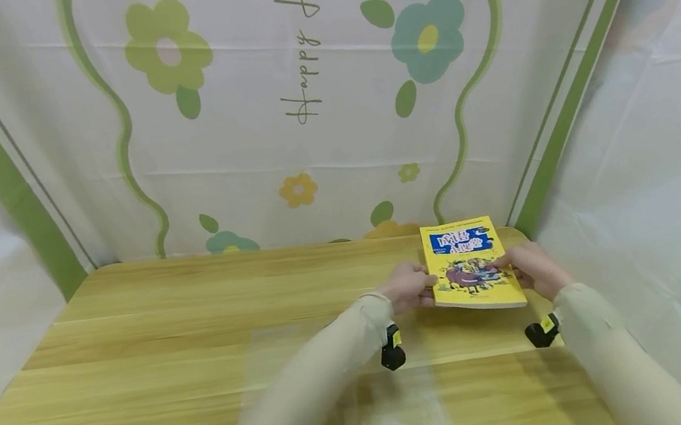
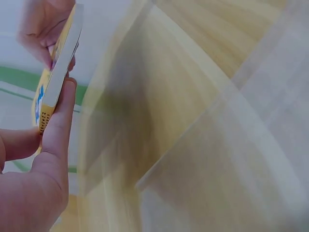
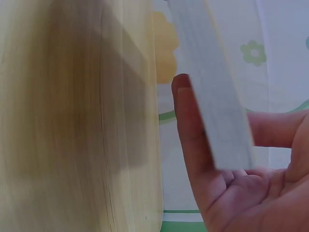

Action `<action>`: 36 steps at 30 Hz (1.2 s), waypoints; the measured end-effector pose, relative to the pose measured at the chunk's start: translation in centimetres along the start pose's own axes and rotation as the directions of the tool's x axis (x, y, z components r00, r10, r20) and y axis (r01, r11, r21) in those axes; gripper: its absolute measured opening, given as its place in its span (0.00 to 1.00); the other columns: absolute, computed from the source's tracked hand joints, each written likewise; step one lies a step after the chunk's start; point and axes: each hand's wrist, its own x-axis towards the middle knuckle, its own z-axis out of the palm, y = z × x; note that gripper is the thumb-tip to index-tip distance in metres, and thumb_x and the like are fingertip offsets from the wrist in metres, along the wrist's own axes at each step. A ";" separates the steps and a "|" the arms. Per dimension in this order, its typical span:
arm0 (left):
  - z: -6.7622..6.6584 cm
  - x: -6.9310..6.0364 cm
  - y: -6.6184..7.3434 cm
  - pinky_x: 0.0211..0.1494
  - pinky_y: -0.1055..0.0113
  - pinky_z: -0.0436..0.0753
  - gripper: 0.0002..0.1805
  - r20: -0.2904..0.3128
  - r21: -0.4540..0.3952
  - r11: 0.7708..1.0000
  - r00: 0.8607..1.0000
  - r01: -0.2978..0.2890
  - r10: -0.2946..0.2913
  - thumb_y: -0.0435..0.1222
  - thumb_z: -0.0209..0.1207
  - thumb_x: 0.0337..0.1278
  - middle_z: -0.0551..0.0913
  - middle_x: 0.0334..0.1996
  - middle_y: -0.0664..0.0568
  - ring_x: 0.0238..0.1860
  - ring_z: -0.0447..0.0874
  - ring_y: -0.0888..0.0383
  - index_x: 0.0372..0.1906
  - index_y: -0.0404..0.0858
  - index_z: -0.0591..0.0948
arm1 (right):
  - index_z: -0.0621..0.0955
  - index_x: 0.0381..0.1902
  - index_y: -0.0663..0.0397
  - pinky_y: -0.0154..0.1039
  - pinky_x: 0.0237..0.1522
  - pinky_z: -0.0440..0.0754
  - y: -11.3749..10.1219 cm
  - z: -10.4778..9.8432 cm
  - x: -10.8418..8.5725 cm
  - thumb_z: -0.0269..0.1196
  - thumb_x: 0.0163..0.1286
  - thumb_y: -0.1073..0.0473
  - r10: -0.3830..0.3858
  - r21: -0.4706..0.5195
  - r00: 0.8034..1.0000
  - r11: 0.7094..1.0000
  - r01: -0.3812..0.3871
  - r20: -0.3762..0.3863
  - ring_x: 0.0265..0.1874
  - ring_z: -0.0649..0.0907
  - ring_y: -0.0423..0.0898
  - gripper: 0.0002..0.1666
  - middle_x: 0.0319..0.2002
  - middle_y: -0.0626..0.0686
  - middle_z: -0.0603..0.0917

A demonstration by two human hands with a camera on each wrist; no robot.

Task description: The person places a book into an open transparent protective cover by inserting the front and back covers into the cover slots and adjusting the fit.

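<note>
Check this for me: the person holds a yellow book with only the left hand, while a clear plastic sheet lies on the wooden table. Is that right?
Not quite: the head view shows the right hand gripping the yellow book too, along with the left hand. The clear plastic sheet does lie on the wooden table.
</note>
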 end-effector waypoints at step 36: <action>-8.1 -10.5 1.6 0.41 0.56 0.86 0.16 0.137 0.096 0.989 0.985 -0.115 0.101 0.28 0.50 0.72 0.85 0.39 0.37 0.40 0.87 0.44 0.58 0.23 0.74 | 0.54 0.69 0.82 0.47 0.50 0.82 -0.4 6.3 -5.7 0.47 0.75 0.70 -0.256 0.426 0.884 0.902 0.073 0.391 0.46 0.85 0.54 0.30 0.47 0.62 0.84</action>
